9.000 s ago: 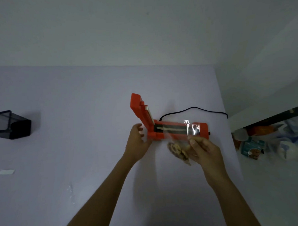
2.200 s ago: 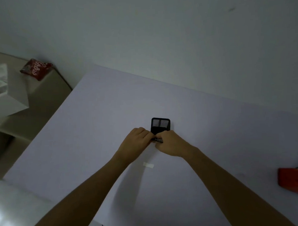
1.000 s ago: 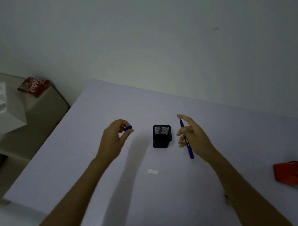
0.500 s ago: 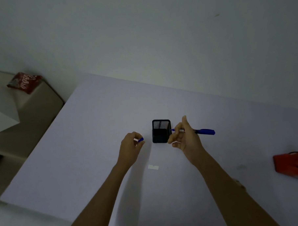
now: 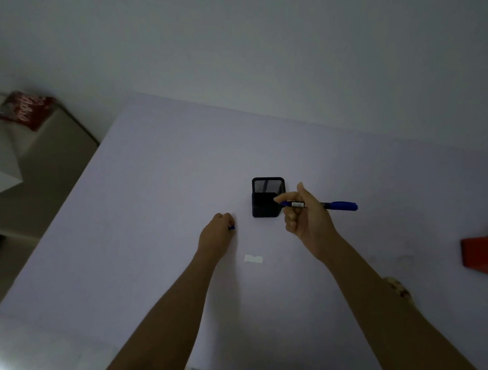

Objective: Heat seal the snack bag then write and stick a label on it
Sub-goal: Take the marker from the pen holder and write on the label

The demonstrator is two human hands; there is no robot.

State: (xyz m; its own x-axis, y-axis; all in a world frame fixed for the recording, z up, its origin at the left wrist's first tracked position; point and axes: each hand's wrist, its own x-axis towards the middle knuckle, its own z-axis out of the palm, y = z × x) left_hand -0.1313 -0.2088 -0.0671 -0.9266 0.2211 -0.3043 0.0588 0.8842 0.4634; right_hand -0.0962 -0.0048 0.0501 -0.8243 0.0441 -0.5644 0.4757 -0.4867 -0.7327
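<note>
My right hand [image 5: 308, 215] holds a blue marker [image 5: 338, 205] level, its tip pointing left across the front of a black mesh pen holder [image 5: 267, 196]. My left hand [image 5: 215, 237] is closed on the marker's blue cap [image 5: 232, 228], low over the table to the left of the holder. A small white label [image 5: 253, 258] lies flat on the table between my forearms. The snack bag [image 5: 399, 288] lies partly hidden behind my right forearm. The orange heat sealer [image 5: 483, 254] is cut off by the right edge.
The white table [image 5: 153, 188] ends at the left, where a beige cabinet [image 5: 49, 171] carries a red packet [image 5: 24, 110]. A white wall rises behind the table. A black cable runs from the sealer at the far right.
My hands pulled the cap off the marker over the pen holder and drew apart. My right hand turned the marker level, and my left hand sank toward the table with the cap.
</note>
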